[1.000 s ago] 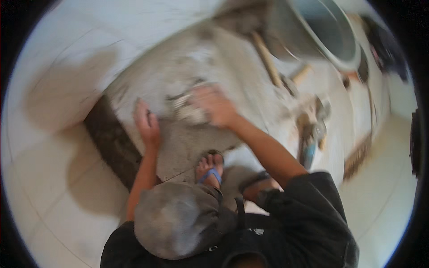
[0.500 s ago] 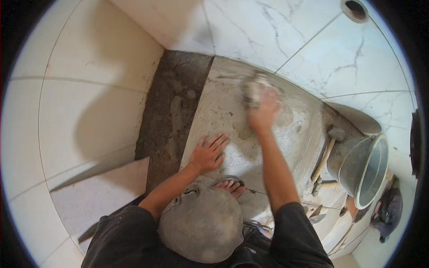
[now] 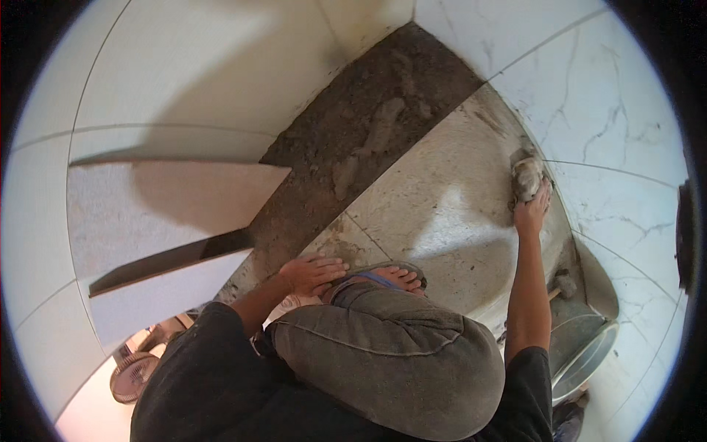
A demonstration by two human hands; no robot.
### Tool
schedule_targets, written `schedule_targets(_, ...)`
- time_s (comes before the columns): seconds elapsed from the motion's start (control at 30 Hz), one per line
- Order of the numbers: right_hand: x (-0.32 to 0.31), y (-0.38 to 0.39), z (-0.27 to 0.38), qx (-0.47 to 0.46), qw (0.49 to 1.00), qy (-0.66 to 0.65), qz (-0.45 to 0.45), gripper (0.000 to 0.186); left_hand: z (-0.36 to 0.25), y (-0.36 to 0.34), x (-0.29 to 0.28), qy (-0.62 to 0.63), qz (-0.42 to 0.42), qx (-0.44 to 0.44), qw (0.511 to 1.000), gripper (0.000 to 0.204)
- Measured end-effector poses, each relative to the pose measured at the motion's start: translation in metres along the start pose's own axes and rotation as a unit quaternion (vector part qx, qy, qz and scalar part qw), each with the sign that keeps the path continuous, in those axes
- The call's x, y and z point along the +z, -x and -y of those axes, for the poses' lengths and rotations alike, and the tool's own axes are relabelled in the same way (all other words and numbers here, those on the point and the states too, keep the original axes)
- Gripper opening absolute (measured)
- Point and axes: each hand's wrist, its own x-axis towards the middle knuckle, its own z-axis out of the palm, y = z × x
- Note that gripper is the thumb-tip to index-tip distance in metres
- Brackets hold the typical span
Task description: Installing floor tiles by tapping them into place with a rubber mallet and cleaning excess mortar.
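My right hand point(image 3: 532, 214) is closed round a wadded, dirty beige rag point(image 3: 527, 179), pressed on the smeared floor tile point(image 3: 434, 191) beside the right wall's foot. The hand hides part of the rag. My left hand point(image 3: 315, 273) lies flat with fingers stretched out, holding nothing, on the floor next to my sandalled foot point(image 3: 398, 278). A wet, greyish film with light streaks covers the tile.
A rough dark strip of bare bed point(image 3: 375, 121) runs along the left wall. Cut tile pieces point(image 3: 177, 210) stand at the left, near a fan point(image 3: 133, 377). At the right are a mallet point(image 3: 566, 283) and a grey bucket point(image 3: 578, 346).
My view has turned, and the scene sits differently in it. My right hand has carried the rag across the tile to the wall's foot. My left hand now rests beside my foot.
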Motion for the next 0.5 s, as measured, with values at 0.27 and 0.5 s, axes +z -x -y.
schedule_targets(0.27, 0.044, 0.193, 0.28, -0.363, 0.873, -0.243, 0.216, 0.067, 0.002, 0.004, 0.011, 0.025, 0.073, -0.024, 0.997, 0.076)
schedule_targets(0.5, 0.045, 0.11, 0.252, -0.329, 0.781, -0.341, 0.406, 0.063, 0.008, 0.028, 0.017, 0.026, -0.082, 0.03, 0.996, 0.069)
